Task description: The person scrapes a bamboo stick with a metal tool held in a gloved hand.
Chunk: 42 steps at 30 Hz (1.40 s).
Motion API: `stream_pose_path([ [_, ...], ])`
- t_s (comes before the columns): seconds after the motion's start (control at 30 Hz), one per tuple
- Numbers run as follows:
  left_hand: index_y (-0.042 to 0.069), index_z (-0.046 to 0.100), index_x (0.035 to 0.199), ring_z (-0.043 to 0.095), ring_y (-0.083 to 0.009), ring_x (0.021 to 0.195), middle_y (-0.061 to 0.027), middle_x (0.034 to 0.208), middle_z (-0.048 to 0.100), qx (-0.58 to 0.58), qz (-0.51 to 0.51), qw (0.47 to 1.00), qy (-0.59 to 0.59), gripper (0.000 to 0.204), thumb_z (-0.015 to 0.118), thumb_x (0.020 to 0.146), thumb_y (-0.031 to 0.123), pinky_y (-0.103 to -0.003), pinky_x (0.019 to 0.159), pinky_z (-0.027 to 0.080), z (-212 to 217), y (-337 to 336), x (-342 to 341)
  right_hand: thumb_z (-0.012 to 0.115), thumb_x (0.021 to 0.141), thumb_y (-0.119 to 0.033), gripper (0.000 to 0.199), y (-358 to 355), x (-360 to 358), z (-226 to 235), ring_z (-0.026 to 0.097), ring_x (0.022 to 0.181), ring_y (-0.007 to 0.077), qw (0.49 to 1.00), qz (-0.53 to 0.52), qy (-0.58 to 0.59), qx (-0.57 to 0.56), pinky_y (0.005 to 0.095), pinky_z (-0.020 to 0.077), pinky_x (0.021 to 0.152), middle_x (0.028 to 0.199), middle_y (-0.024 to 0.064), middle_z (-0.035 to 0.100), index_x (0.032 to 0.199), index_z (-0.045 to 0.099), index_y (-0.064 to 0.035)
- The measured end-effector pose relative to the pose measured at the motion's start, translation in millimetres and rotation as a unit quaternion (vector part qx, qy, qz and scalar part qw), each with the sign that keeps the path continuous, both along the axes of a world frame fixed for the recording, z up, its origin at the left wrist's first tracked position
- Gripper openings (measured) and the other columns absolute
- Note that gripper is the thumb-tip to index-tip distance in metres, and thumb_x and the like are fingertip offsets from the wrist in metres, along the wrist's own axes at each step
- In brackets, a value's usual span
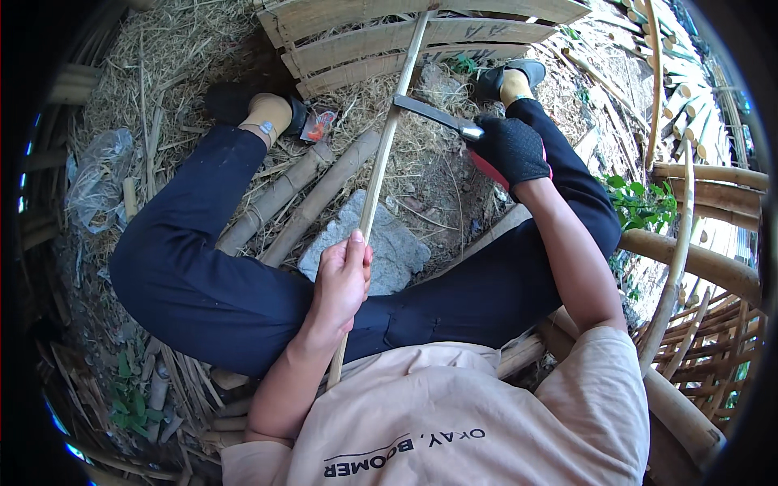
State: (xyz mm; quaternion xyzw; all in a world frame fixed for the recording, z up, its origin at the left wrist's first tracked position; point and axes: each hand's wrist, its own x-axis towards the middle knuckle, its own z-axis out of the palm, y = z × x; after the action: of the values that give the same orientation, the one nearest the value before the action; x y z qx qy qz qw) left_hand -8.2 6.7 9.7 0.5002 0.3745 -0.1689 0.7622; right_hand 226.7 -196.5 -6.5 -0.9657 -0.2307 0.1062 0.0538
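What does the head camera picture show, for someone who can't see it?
A seated person's bare left hand grips a long bamboo strip, while the gloved right hand presses a knife against it. Straw, bamboo poles and a flat stone lie below.

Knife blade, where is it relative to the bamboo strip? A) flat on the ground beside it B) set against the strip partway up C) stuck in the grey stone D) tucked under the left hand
B: the right hand, in a black glove, holds the knife with its blade laid across the bamboo strip, well above the left hand gripping the strip.
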Motion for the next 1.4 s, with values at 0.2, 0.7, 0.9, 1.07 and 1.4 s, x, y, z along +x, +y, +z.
stream_pose_path([
  [0.2,0.011,0.049,0.077,0.029,-0.0016,0.042,0.0087,0.054,0.035,0.004,0.003,1.000,0.006,0.042,0.039,0.108,0.037,-0.022,0.038,0.021,-1.5,1.0,3.5,0.068,0.084,-0.045,0.033,26.3,-46.6,14.7,0.068,0.071,0.0372,0.991,0.096,0.077,0.045,0.0478,0.0539,0.068,0.076,0.0166,0.069,0.097,0.074,-0.0154],
  [0.7,0.008,0.049,0.072,0.035,-0.0056,0.047,0.0038,0.055,0.039,0.179,-0.046,0.982,-0.025,0.047,0.037,0.109,0.034,-0.027,0.044,0.028,-18.2,-2.6,-0.9,0.061,0.079,-0.022,0.022,43.0,-63.7,8.5,0.072,0.076,0.0313,0.983,0.147,0.109,-0.023,0.0440,0.0565,0.069,0.079,0.0125,0.072,0.095,0.075,-0.0181],
  [0.9,0.008,0.049,0.071,0.033,-0.0049,0.047,0.0049,0.055,0.037,0.168,-0.044,0.984,-0.035,0.047,0.037,0.109,0.034,-0.026,0.044,0.026,-17.1,-2.5,0.3,0.064,0.078,-0.024,0.018,39.2,-60.2,2.2,0.071,0.073,0.0323,0.987,0.136,0.087,-0.009,0.0449,0.0558,0.067,0.076,0.0128,0.071,0.092,0.075,-0.0182],
  [1.07,0.011,0.047,0.075,0.028,-0.0022,0.043,0.0084,0.054,0.033,0.144,-0.034,0.988,-0.043,0.042,0.038,0.109,0.035,-0.023,0.039,0.022,-18.6,-3.3,-3.3,0.068,0.081,-0.030,0.019,22.5,-35.2,-2.1,0.069,0.075,0.0362,0.997,0.062,0.037,0.005,0.0470,0.0549,0.069,0.077,0.0152,0.070,0.089,0.072,-0.0134],
  [1.4,0.008,0.050,0.072,0.032,-0.0038,0.048,0.0060,0.056,0.037,0.106,-0.017,0.994,-0.023,0.046,0.039,0.108,0.034,-0.025,0.044,0.025,-10.1,-0.9,0.0,0.065,0.085,-0.034,0.022,12.2,-24.9,2.1,0.069,0.074,0.0358,0.998,0.055,-0.008,0.038,0.0464,0.0545,0.068,0.076,0.0154,0.070,0.091,0.071,-0.0145],
])
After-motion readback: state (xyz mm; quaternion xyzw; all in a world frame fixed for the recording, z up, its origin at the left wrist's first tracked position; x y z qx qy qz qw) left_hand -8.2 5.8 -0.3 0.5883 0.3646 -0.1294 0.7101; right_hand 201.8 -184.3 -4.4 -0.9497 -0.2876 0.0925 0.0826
